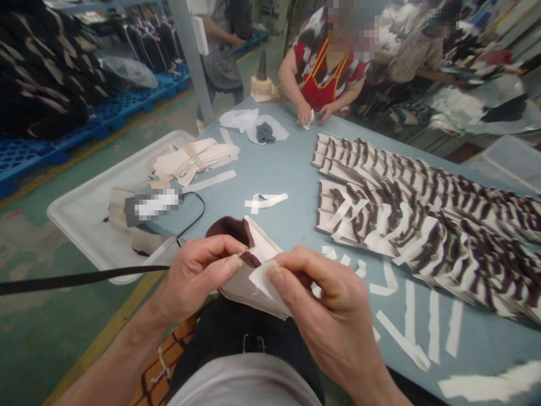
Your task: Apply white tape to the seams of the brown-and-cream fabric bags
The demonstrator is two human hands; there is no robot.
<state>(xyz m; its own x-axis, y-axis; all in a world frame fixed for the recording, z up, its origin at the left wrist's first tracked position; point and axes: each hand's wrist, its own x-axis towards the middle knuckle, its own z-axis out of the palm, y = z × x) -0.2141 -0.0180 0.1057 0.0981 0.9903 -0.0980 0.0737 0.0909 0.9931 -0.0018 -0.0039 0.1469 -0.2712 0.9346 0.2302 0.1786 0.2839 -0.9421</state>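
Two hands of yours, both closed in pinches, meet over a cream fabric piece with dark brown edging (262, 243)!

Your left hand (205, 273) has its grip on the brown edge, thumb against forefinger, while your right hand (325, 307) pinches a small white strip (262, 277) right against the cream face; the piece sits just above your lap, at the near edge of the pale blue worktop (276, 169). Over to the right, long overlapping rows of cream-and-brown pieces (380, 220) run away from you, loose white strips (409, 313) beside them. Off to the left, a shallow white plastic tray (63, 210), and across from you, a person in a red apron (318, 84) handles something small and white.
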